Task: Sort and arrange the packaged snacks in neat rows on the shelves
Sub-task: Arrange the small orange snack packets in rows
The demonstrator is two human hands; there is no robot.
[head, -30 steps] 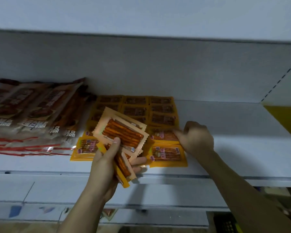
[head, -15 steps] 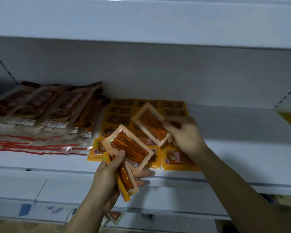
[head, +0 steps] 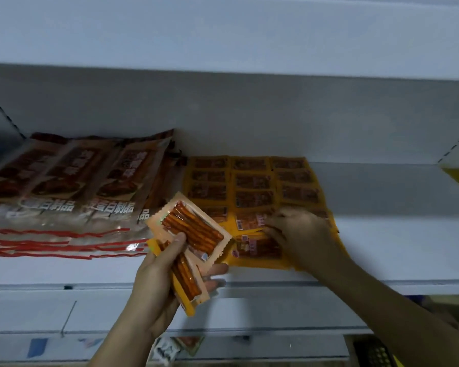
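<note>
While left hand [head: 154, 276] grips snack packets [head: 194, 229], right hand [head: 300, 234] fingers press flat on shelved yellow packets [head: 252, 200].

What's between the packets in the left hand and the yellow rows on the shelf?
Only the right hand, resting on the front yellow packets. The left hand holds its stick packets just in front of the rows, and nothing else visible blocks the way.

My left hand [head: 157, 279] holds glossy plastic snack packets [head: 194, 234] with crimped edges. Yellow packs [head: 252, 181] look like smooth film. Big brown bags [head: 72, 181] shiny, crinkled. Shelf [head: 382, 234] matt painted metal.
</note>
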